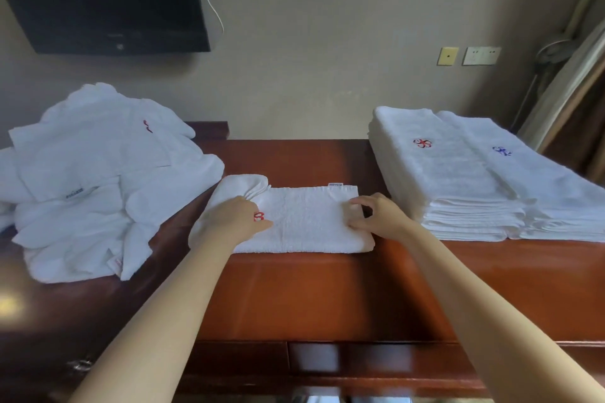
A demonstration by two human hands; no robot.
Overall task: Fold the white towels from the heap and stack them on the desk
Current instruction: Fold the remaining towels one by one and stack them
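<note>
Emblem (259, 216) half under left hand (236, 218)

On my feed the body comes down to two arms and two hands. The left hand (235, 219) and the right hand (376, 216) are bare; I can make out knuckles and separate fingers on both, though the nails are too small for me to judge. The left forearm (157, 314) and the right forearm (474, 298) are bare along the whole length that shows, slim at the wrist and drawn long and thick towards the camera by the wide lens. What is worn higher up is out of my view
</note>
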